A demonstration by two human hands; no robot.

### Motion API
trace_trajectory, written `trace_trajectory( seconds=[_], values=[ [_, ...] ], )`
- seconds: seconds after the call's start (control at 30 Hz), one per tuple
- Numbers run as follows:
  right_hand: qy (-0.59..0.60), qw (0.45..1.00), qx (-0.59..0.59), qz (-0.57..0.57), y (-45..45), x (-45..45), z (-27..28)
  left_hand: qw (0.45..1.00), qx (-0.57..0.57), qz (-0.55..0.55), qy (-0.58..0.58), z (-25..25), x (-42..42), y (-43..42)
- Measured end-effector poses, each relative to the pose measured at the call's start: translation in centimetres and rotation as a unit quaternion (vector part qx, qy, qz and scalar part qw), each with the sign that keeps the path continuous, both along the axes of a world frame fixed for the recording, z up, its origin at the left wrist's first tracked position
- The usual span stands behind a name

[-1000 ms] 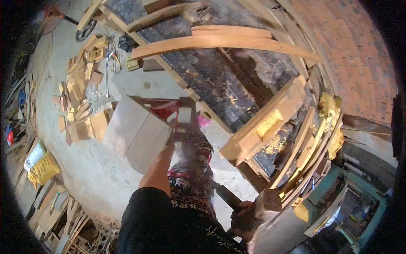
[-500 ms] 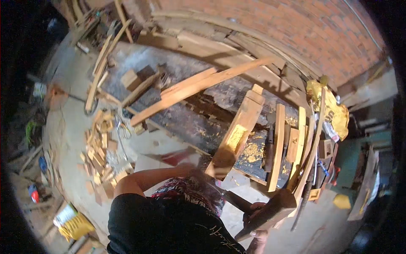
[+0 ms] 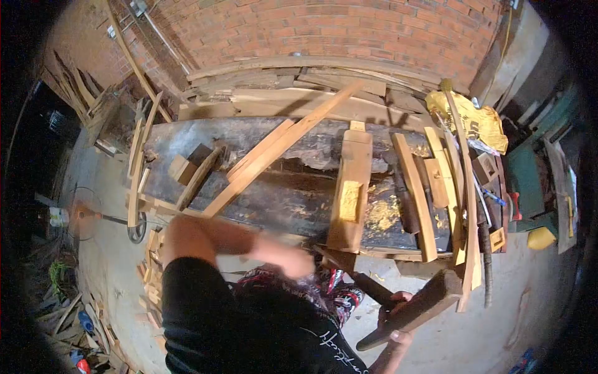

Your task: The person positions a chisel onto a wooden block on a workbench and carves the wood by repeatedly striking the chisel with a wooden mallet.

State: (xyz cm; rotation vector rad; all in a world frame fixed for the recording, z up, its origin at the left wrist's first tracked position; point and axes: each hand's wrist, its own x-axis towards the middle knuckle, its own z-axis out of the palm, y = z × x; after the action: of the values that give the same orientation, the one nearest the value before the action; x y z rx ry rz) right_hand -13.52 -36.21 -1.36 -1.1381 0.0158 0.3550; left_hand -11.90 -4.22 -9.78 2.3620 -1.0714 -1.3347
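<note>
In the head view my right hand (image 3: 397, 318) is closed around a heavy dark wooden mallet (image 3: 420, 308), low at the right of my body. A dark bar (image 3: 372, 288) runs from that hand up and left toward the near end of a beam. My left hand (image 3: 296, 262) is smeared by motion in front of my lap, so its fingers cannot be made out. The thick wooden beam (image 3: 356, 162) lies across the bench, with a tenon at its far end and a mortise full of yellow shavings near me.
The dark bench (image 3: 274, 202) carries crossed planks (image 3: 293, 137), a small wood block (image 3: 182, 169) and several narrow boards (image 3: 415, 193) at the right. A yellow sack (image 3: 473, 121) sits at the far right. Wood offcuts (image 3: 151, 268) lie on the floor at left; a brick wall (image 3: 336, 31) stands behind.
The whole view has turned and tilted upward, so more brick wall shows. My left forearm now lies more plainly across the bench's near edge. The mallet stays in my right hand.
</note>
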Motion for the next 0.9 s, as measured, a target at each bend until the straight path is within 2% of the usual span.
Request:
trace_trajectory(
  seconds=[0.03,0.07,0.1,0.13,0.17,0.23,0.37,0.53,0.77,0.8,0.87,0.9],
  values=[
    [-0.005,1.0,0.013,-0.015,0.4,-0.6,-0.3,0.996,0.01,-0.087,0.032,3.0,1.7,-1.9],
    [-0.011,0.999,0.026,-0.031,0.8,-1.2,-0.7,0.99,-0.043,-0.134,0.031,6.4,3.1,-4.1],
    [-0.03,0.999,0.031,-0.028,0.3,-1.9,-2.2,0.967,-0.099,-0.233,0.003,5.5,3.5,-6.8],
    [-0.044,0.998,0.034,-0.021,0.5,-2.4,-2.4,0.958,-0.112,-0.255,-0.061,4.5,3.4,-9.6],
    [-0.059,0.997,0.038,-0.015,0.6,-2.9,-2.6,0.909,-0.064,-0.413,-0.011,8.9,4.9,-13.1],
    [-0.067,0.997,0.033,-0.017,1.2,-4.3,-2.6,0.915,-0.105,-0.386,-0.048,10.3,3.8,-14.9],
    [-0.047,0.997,0.022,-0.056,3.1,-7.0,-2.7,0.924,-0.188,-0.316,-0.105,11.2,1.0,-13.6],
    [-0.033,0.994,0.019,-0.105,4.8,-9.5,-2.8,0.91,-0.287,-0.25,-0.163,14.8,0.1,-12.5],
    [-0.073,0.979,0.005,-0.191,6.5,-11.7,-2.7,0.837,-0.469,-0.135,-0.249,20.0,1.3,-10.6],
    [-0.104,0.983,0.005,-0.149,5.9,-11.7,-2.5,0.824,-0.488,-0.114,-0.264,19.7,1.3,-9.6],
    [-0.119,0.982,-0.018,-0.148,7.2,-11.3,-0.9,0.807,-0.513,-0.069,-0.284,17.0,0.9,-7.9],
    [-0.122,0.982,-0.044,-0.134,7.6,-11.5,0.0,0.784,-0.523,-0.044,-0.332,15.0,0.3,-7.0]
  ],
)
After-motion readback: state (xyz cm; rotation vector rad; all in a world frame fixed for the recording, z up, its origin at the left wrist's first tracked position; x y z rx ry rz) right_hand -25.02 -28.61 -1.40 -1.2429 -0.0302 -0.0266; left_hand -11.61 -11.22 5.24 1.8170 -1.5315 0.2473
